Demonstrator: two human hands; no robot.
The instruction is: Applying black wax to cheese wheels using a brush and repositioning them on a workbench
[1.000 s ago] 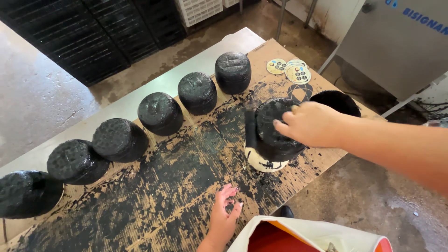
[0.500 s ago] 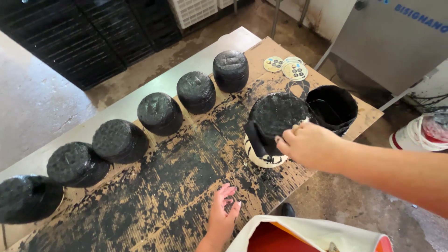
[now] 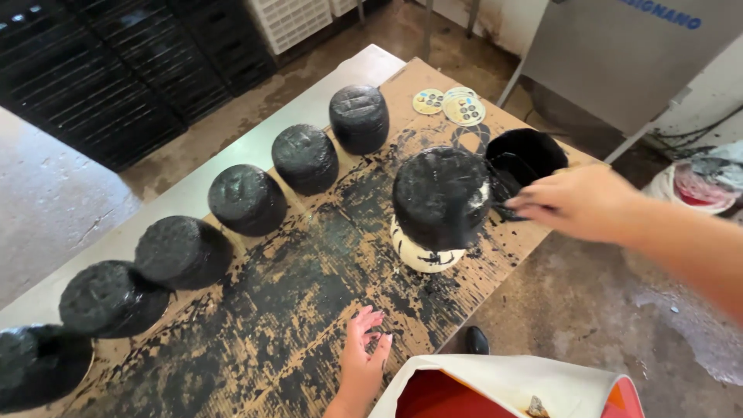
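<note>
A black-coated round block (image 3: 439, 195) stands on a pale, partly bare block (image 3: 422, 254) near the table's right edge. My right hand (image 3: 579, 203) hovers just right of it, fingertips drawn together at the rim of a black bucket (image 3: 534, 149); whether they hold anything is unclear. My left hand (image 3: 364, 354) rests flat on the stained cardboard table top (image 3: 286, 302), fingers apart, holding nothing. A diagonal row of several black-coated blocks runs along the table's far side, from the upper block (image 3: 360, 116) down to the lower left one (image 3: 39, 364).
Round paper labels (image 3: 449, 104) lie at the table's far corner. Black crates (image 3: 116, 70) stack behind on the floor. A grey cabinet (image 3: 619, 54) and a white pail (image 3: 689, 182) stand right. A white and orange bag (image 3: 503, 387) is at the bottom edge.
My right hand has slid off the top of the coated block to its right side, toward the black bucket. My left hand has stayed on the table.
</note>
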